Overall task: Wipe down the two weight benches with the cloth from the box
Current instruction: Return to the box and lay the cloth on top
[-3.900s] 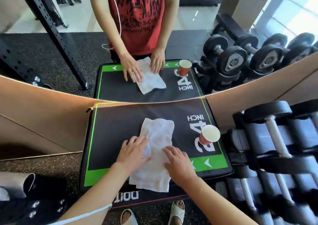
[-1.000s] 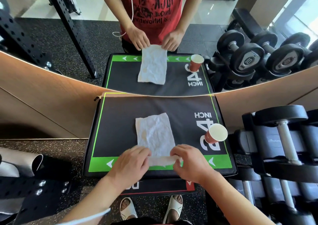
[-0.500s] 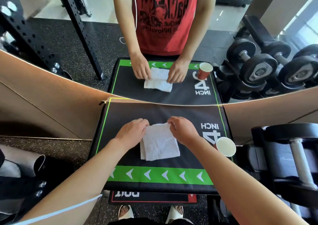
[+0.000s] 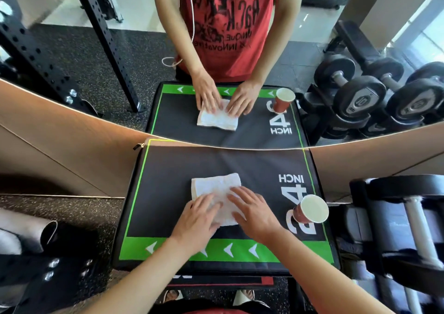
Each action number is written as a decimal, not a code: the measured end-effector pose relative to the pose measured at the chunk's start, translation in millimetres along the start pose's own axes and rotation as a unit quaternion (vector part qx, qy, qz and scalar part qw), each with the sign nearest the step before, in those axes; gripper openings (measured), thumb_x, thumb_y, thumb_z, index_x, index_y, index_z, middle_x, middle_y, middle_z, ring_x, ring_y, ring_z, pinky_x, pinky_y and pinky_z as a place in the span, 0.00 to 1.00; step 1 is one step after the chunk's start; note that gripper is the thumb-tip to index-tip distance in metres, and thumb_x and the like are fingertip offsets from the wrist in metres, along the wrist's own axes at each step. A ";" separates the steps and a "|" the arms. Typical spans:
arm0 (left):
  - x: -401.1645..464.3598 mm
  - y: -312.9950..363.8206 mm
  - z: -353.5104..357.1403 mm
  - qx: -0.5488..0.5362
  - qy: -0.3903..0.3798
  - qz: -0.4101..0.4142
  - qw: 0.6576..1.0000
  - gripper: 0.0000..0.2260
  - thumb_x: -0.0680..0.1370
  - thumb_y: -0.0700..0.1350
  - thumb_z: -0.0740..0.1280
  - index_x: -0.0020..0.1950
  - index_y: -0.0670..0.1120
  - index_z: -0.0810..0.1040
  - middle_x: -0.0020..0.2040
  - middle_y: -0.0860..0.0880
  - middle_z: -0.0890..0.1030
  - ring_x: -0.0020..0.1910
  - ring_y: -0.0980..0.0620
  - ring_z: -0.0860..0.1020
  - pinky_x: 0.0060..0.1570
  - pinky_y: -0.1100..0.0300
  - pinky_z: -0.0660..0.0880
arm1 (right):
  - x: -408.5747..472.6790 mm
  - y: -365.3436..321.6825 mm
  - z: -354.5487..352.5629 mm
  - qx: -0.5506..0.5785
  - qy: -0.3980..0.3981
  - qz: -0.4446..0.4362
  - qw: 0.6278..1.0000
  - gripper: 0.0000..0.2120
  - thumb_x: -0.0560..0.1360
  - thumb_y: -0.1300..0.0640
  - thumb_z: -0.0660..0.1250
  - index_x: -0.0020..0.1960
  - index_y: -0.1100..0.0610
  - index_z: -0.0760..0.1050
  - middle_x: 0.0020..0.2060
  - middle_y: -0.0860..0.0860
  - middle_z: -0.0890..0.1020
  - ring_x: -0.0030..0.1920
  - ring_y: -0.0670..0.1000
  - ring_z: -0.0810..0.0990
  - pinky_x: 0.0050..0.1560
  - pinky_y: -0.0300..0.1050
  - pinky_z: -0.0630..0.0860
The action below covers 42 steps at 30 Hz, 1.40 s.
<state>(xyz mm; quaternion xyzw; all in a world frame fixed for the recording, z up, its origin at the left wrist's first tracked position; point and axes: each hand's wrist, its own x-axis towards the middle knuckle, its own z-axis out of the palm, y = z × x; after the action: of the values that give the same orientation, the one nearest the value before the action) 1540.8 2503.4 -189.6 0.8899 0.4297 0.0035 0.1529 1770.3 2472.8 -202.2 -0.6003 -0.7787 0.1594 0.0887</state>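
On the left, a rolled grey mat [image 4: 26, 235] lies on the speckled floor, well apart from the work. In the middle stands a black plyo box [image 4: 168, 193] with green trim, pushed up against a mirror [image 4: 72, 49]; its flat top serves as the surface. The white cloth [image 4: 213, 188] lies folded into a thick pad near the middle of it, likely so it fits the palm for wiping. The left hand [image 4: 197, 220] rests flat on the cloth's near left part, fingers straight and spread, pinning it down. The right hand [image 4: 252, 214] lies just beside it, also flat with fingers extended, pressing the near right edge; neither hand curls around the cloth. Both forearms reach in from below. Right of the hands, a red paper cup [image 4: 310, 211] stands on the box, apart from the cloth. Farther right, dumbbells [image 4: 413, 217] sit on a rack. No weight bench is clearly in reach, so wiping seems not yet begun.
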 end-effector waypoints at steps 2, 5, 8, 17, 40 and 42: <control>-5.2 -6.6 8.5 -0.001 -0.015 -0.011 1.000 0.28 0.83 0.57 0.64 0.82 0.54 0.66 0.85 0.51 0.59 0.84 0.49 0.56 0.77 0.45 0.63 | -10.3 3.2 8.0 -0.008 -0.023 -0.004 1.000 0.26 0.84 0.48 0.60 0.81 0.49 0.65 0.83 0.47 0.61 0.84 0.51 0.57 0.76 0.54 0.63; -10.0 -18.0 12.0 -0.024 -0.015 -0.009 1.000 0.27 0.84 0.57 0.63 0.83 0.56 0.64 0.86 0.53 0.57 0.85 0.52 0.52 0.79 0.42 0.61 | -9.8 1.7 14.5 -0.018 -0.043 -0.005 0.999 0.27 0.85 0.47 0.55 0.84 0.47 0.59 0.84 0.44 0.54 0.85 0.49 0.49 0.80 0.54 0.56; -12.2 -35.7 7.3 -0.048 -0.022 -0.024 0.998 0.25 0.86 0.56 0.61 0.83 0.59 0.63 0.86 0.57 0.54 0.85 0.57 0.48 0.81 0.43 0.57 | 1.3 -8.9 18.4 -0.021 -0.048 -0.007 0.999 0.28 0.85 0.48 0.56 0.84 0.47 0.57 0.85 0.45 0.53 0.85 0.49 0.49 0.81 0.56 0.53; -23.4 -109.3 -19.5 -0.097 -0.013 -0.054 0.994 0.22 0.87 0.50 0.60 0.82 0.60 0.66 0.85 0.60 0.55 0.84 0.60 0.48 0.82 0.42 0.53 | 61.5 -65.2 41.2 -0.010 -0.052 0.010 0.999 0.28 0.87 0.46 0.55 0.85 0.46 0.54 0.85 0.44 0.50 0.85 0.49 0.45 0.82 0.59 0.50; 3.5 -202.3 -53.4 -0.087 -0.006 -0.054 0.995 0.25 0.84 0.44 0.66 0.81 0.55 0.68 0.85 0.54 0.60 0.84 0.53 0.56 0.79 0.41 0.61 | 150.6 -126.4 40.4 -0.022 -0.073 0.064 0.995 0.27 0.87 0.46 0.53 0.85 0.49 0.54 0.85 0.47 0.50 0.85 0.51 0.47 0.81 0.64 0.52; -8.1 -194.5 -54.9 -0.114 0.038 -0.093 0.988 0.25 0.83 0.44 0.67 0.81 0.51 0.69 0.83 0.50 0.64 0.83 0.49 0.61 0.79 0.44 0.62 | 144.0 -125.8 37.8 -0.026 -0.065 0.047 0.996 0.26 0.87 0.48 0.53 0.84 0.50 0.56 0.85 0.48 0.52 0.84 0.52 0.48 0.80 0.66 0.52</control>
<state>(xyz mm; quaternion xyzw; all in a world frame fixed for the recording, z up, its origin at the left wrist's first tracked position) 1379.5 2625.6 -189.8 0.8222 0.5128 0.0720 0.2362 1605.8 2577.5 -200.6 -0.6265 -0.7579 0.1811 0.0149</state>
